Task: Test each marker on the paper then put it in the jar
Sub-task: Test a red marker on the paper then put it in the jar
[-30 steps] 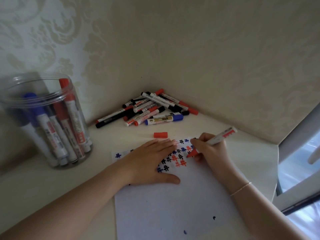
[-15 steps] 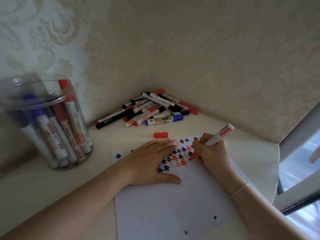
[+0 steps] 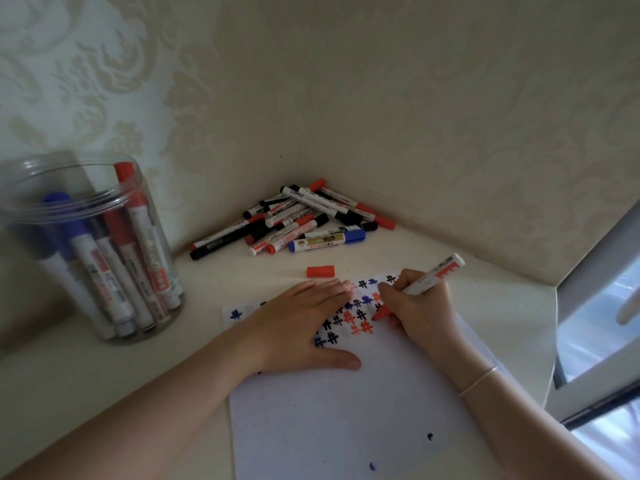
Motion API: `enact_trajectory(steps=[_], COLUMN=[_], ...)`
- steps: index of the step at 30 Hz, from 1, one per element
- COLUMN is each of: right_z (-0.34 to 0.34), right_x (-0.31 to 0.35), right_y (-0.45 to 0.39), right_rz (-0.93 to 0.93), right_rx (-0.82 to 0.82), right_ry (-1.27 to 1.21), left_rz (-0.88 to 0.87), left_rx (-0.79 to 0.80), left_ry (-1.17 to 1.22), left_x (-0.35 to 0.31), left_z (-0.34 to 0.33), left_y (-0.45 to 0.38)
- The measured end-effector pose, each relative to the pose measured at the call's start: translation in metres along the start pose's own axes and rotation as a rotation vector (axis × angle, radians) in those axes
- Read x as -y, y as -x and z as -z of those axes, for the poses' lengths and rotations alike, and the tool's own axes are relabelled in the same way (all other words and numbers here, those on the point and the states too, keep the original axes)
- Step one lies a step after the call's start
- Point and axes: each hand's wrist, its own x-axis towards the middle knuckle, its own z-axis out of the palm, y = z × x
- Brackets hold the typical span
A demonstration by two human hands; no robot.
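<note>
My right hand (image 3: 420,308) grips an uncapped red marker (image 3: 434,275), its red tip touching the white paper (image 3: 346,417) among rows of red, blue and black hash marks. My left hand (image 3: 298,323) lies flat on the paper with straight fingers, pressing it down. The marker's red cap (image 3: 320,271) lies on the table just beyond my left fingertips. A clear plastic jar (image 3: 93,244) stands at the left and holds several upright markers. A pile of markers (image 3: 298,220) lies in the corner against the wall.
The cream table (image 3: 104,375) ends at patterned walls on two sides. A window frame (image 3: 595,306) stands past the table's right edge. Two small ink spots mark the lower part of the paper.
My right hand has drawn the marker tip slightly toward me over the hash marks, the barrel tilting a little. My left hand, the cap and the jar have stayed put.
</note>
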Motion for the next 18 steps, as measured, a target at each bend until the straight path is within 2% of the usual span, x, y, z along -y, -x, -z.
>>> enact_trajectory(steps=[3, 10, 13, 15, 18], right_z=[-0.001, 0.0, -0.001, 0.003, 0.013], right_x=[-0.004, -0.005, -0.004, -0.002, 0.004], right_y=[-0.004, -0.004, -0.003, -0.003, -0.004], right_rz=[0.01, 0.018, 0.038, 0.04, -0.05], right_rx=[-0.033, -0.056, -0.035, -0.027, -0.075], right_ry=[0.051, 0.0, 0.022, -0.047, -0.464], left_rz=[-0.007, -0.022, -0.046, -0.041, 0.023], left_rx=[-0.009, -0.039, -0.094, -0.205, -0.496], left_ry=[0.004, -0.001, -0.016, 0.022, 0.086], left_x=[0.0, 0.004, 0.003, 0.004, 0.008], left_z=[0.0, -0.004, -0.003, 0.0, 0.005], left_y=[0.0, -0.001, -0.001, -0.002, -0.006])
